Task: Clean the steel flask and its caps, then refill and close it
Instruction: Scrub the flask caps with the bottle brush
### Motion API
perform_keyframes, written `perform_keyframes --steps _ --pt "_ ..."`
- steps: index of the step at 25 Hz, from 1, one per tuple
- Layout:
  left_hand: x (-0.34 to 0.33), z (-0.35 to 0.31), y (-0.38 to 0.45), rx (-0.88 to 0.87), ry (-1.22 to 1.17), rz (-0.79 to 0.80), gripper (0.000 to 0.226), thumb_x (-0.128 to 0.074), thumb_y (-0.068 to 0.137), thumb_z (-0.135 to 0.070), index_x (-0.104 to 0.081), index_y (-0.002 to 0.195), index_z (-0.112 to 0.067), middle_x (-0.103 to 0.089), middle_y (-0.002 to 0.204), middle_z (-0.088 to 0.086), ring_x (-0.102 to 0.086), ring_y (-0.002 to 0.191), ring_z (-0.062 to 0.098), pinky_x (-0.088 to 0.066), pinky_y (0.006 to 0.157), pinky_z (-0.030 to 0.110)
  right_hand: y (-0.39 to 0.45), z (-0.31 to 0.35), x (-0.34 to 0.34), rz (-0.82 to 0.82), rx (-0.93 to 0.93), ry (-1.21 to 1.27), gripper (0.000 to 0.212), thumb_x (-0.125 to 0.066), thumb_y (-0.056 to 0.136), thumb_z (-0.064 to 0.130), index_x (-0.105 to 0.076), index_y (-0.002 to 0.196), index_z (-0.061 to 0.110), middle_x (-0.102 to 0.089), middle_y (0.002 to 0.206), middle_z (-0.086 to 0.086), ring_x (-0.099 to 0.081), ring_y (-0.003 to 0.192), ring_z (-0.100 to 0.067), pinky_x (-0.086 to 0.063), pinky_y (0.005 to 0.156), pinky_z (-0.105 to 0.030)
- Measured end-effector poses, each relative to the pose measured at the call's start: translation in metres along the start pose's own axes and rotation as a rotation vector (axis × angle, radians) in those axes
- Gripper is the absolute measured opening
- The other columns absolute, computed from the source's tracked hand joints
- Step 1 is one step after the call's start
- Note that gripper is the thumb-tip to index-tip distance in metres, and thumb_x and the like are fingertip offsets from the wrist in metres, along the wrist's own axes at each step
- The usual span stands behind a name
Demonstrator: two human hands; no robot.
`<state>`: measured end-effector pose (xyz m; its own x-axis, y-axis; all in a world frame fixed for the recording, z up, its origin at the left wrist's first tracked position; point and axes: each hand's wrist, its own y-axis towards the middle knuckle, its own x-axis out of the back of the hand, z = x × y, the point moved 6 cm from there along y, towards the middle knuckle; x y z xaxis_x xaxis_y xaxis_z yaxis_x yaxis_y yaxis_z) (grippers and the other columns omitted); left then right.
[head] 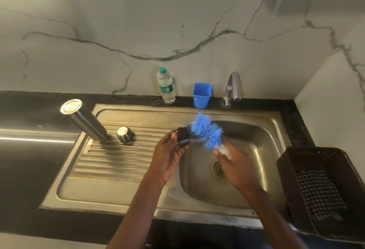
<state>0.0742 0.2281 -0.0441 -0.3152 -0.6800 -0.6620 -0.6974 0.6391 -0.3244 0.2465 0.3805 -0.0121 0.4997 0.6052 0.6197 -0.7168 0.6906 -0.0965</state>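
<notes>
Hands: left (167,154) grips black cap (182,133), right (235,162) grips blue brush (207,130); bottle label (166,89) unreadable.

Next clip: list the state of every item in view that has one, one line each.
steel flask: upside down on the drainboard, uncapped
steel cap: upside down on the drainboard beside the flask
black inner cap: held in the left hand, over the sink
blue brush: held by the right hand, bristles against the cap
water bottle: upright, capped
blue cup: upright
tap: no water running
</notes>
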Motion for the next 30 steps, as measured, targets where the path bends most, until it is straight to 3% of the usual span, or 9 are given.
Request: perform_keyframes --steps 4,6,10,15,18,22,24,27,30 --pt "-0.007 0.001 -0.004 0.011 0.002 -0.003 0.036 -0.065 0.097 -0.022 -0.065 0.122 0.004 -0.071 0.117 0.024 -0.074 0.099 0.031 -0.064 0.079 0.032 -0.009 0.008 0.001 0.050 0.082 0.005 0.049 -0.060 0.098 0.052 -0.042 0.141 0.067 -0.074 0.116 0.016 -0.069 0.104 -0.010 -0.055 0.092 -0.040" --pt "-0.012 -0.001 -0.007 0.013 0.008 0.014 0.040 -0.064 0.098 -0.024 -0.064 0.125 0.005 -0.071 0.117 0.025 -0.073 0.098 0.030 -0.064 0.077 0.031 -0.008 -0.002 0.001 0.040 0.020 -0.007 0.046 -0.060 0.098 0.054 -0.041 0.133 0.076 -0.076 0.108 0.013 -0.070 0.099 -0.010 -0.056 0.091 -0.040" --pt "-0.021 -0.005 -0.007 -0.004 0.067 -0.021 0.038 -0.063 0.097 -0.027 -0.066 0.118 0.004 -0.072 0.103 0.023 -0.071 0.084 0.026 -0.062 0.068 0.028 -0.010 -0.005 0.009 -0.075 0.056 -0.010 0.052 -0.061 0.096 0.057 -0.051 0.146 0.047 -0.076 0.107 0.014 -0.071 0.095 -0.009 -0.057 0.085 -0.035" --pt "-0.024 -0.006 -0.005 0.067 0.101 -0.064 0.039 -0.066 0.096 -0.033 -0.068 0.118 -0.001 -0.074 0.103 0.019 -0.069 0.080 0.023 -0.059 0.063 0.029 -0.010 -0.006 0.014 -0.070 0.052 -0.132 0.052 -0.063 0.100 0.045 -0.046 0.148 0.053 -0.068 0.133 0.014 -0.066 0.117 -0.018 -0.051 0.093 -0.037" --pt "-0.021 -0.005 -0.002 0.128 0.183 -0.094 0.036 -0.062 0.103 -0.036 -0.073 0.119 -0.006 -0.075 0.104 0.016 -0.068 0.078 0.022 -0.060 0.070 0.034 -0.012 -0.007 0.025 -0.099 0.075 -0.072 0.055 -0.066 0.097 0.047 -0.043 0.145 0.058 -0.067 0.127 0.026 -0.063 0.109 -0.005 -0.051 0.089 -0.032" --pt "-0.027 -0.013 0.003 0.170 0.184 -0.003 0.034 -0.066 0.100 -0.028 -0.074 0.121 -0.003 -0.072 0.111 0.016 -0.063 0.074 0.017 -0.055 0.061 0.025 -0.012 0.005 0.035 -0.057 0.101 -0.069 0.056 -0.069 0.094 0.051 -0.037 0.136 0.069 -0.057 0.104 0.049 -0.059 0.094 0.011 -0.046 0.078 -0.018" --pt "-0.034 -0.019 0.004 0.130 0.255 0.056 0.033 -0.070 0.098 -0.026 -0.074 0.120 -0.003 -0.073 0.111 0.014 -0.062 0.078 0.015 -0.050 0.061 0.024 -0.008 0.007 0.045 -0.044 0.099 -0.095 0.057 -0.066 0.095 0.051 -0.035 0.139 0.068 -0.061 0.100 0.043 -0.063 0.090 0.007 -0.050 0.077 -0.021" --pt "-0.043 -0.027 0.005 0.041 0.373 -0.011 0.015 -0.065 0.102 -0.015 -0.074 0.092 -0.006 -0.076 0.087 0.008 -0.061 0.072 0.015 -0.045 0.055 0.025 -0.005 0.020 0.053 -0.033 0.232 -0.205 0.058 -0.068 0.095 0.048 -0.039 0.143 0.059 -0.067 0.114 0.030 -0.066 0.101 -0.002 -0.055 0.084 -0.032" --pt "-0.051 -0.028 0.005 0.029 0.303 0.006 0.018 -0.064 0.098 -0.008 -0.073 0.082 -0.006 -0.076 0.087 0.011 -0.064 0.078 0.020 -0.047 0.062 0.030 0.008 0.020 0.053 -0.030 0.191 -0.247 0.052 -0.065 0.097 0.048 -0.045 0.145 0.055 -0.073 0.120 0.015 -0.068 0.109 -0.016 -0.055 0.091 -0.038"
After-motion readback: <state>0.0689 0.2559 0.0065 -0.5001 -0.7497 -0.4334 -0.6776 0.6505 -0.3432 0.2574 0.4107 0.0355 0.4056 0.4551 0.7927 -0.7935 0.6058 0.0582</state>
